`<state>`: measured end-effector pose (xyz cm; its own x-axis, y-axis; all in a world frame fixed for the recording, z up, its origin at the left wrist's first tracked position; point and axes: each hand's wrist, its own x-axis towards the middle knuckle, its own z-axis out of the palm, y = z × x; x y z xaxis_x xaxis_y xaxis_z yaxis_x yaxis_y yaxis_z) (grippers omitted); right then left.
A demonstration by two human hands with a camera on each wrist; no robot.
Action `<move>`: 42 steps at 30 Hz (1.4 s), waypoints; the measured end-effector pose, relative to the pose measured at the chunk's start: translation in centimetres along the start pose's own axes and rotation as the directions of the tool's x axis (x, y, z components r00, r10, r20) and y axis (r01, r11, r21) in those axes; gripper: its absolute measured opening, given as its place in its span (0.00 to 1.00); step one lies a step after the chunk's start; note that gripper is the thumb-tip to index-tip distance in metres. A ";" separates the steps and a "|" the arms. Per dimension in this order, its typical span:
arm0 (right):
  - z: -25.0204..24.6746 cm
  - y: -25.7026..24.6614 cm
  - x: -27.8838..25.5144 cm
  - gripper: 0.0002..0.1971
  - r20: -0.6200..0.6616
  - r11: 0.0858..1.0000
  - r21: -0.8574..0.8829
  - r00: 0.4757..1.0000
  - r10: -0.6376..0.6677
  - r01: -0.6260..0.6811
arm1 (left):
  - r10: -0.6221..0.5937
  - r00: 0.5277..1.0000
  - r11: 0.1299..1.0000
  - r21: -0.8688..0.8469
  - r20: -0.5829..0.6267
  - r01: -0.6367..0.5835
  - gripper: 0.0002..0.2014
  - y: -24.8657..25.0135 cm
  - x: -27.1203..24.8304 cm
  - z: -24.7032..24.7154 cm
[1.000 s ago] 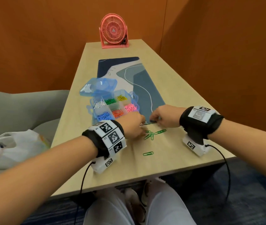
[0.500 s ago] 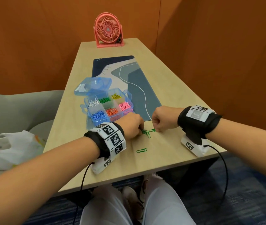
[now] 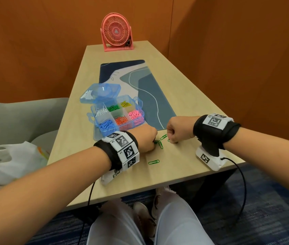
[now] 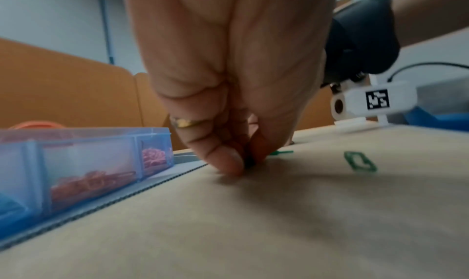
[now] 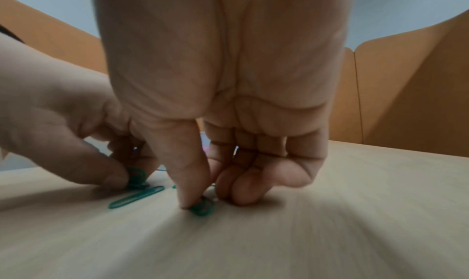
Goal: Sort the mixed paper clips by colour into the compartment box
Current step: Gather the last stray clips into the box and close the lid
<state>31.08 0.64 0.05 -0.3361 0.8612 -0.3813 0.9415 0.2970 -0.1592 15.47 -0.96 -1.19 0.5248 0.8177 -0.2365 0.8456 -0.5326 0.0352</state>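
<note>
Both hands pinched green clips flat on the table: the left hand [image 3: 144, 139] at the cluster just right of the box [image 3: 117, 114], nearer its green compartment than the right hand [image 3: 178, 132].

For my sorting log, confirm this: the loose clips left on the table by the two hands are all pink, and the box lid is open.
Wrong colour: the loose paper clips on the table are green, as the head view shows. Pink ones already lie in the compartment box, whose lid is open.

The left hand [image 3: 144, 139] hides the green clip [image 5: 137, 176] it pinches; wrist views are blurred.
</note>
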 end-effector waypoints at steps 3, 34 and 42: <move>0.2 -0.2 -0.3 0.04 -0.029 1.000 0.016 0.999 -0.016 0.016 | 0.021 0.999 0.999 0.032 -0.044 -0.020 0.11 0.1 -0.2 0.0; 0.7 -1.1 0.1 0.07 -0.074 0.987 -0.152 0.996 -0.053 0.042 | 0.148 0.979 0.985 -0.104 0.141 -0.134 0.09 1.4 -3.7 0.0; 0.0 -1.5 0.1 0.03 -0.118 0.999 0.026 0.992 -0.035 0.038 | 0.102 0.954 0.993 0.024 0.282 -0.113 0.13 1.5 -3.7 0.4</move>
<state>29.66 0.26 0.23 -0.3633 0.8930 -0.2657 0.9272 0.3185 -0.1974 14.76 -4.84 -0.63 0.5596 0.6641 -0.4958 0.7780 -0.6271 0.0382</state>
